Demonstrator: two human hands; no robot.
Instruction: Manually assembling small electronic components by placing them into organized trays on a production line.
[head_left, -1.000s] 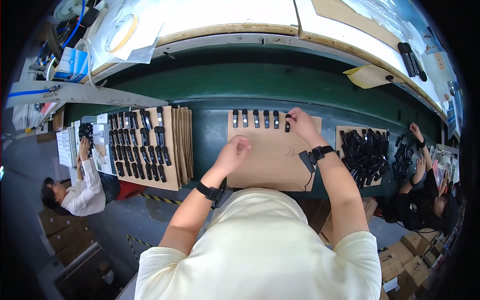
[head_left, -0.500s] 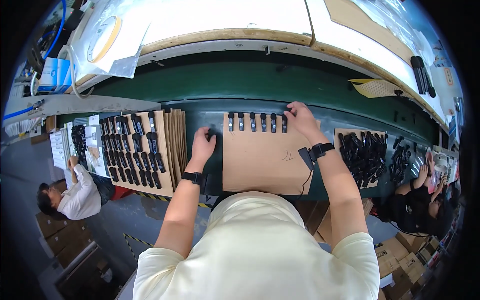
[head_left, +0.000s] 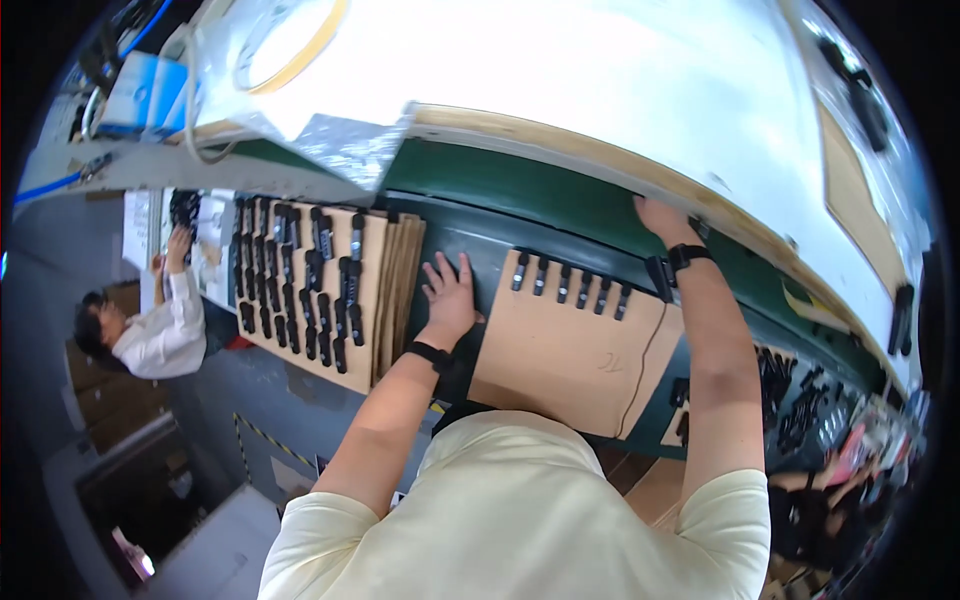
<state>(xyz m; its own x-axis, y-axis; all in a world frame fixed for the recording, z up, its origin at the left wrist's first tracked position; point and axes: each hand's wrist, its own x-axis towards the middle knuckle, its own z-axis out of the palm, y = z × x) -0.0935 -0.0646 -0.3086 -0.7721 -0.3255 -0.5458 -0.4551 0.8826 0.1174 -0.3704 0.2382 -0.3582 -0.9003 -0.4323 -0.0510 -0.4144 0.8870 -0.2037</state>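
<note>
My left hand (head_left: 452, 298) lies with fingers spread over the dark green work surface (head_left: 500, 225), between a stack of cardboard sheets and a single sheet, and nothing shows in it. My right hand (head_left: 662, 218) reaches far forward beside the wooden edge of the raised white shelf; its fingertips are unclear, and whether they hold anything cannot be made out. In front of me is a brown cardboard sheet (head_left: 565, 370) with handwriting on it. Several small black microphone-like pieces (head_left: 562, 285) with rounded heads form a row along its far edge. A dark cable crosses its right side.
At left, the cardboard stack (head_left: 395, 300) carries rows of similar black pieces (head_left: 290, 270). More lie heaped at right (head_left: 775, 375), partly behind my right arm. The white shelf (head_left: 600, 70) overhangs ahead, with a plastic bag (head_left: 350, 145) hanging off it. Co-workers sit at left (head_left: 165, 330) and right (head_left: 815, 505).
My right hand has left the row's right end and reached forward to the shelf edge. My left hand has gone from curled to spread. The whole view has turned and shifted.
</note>
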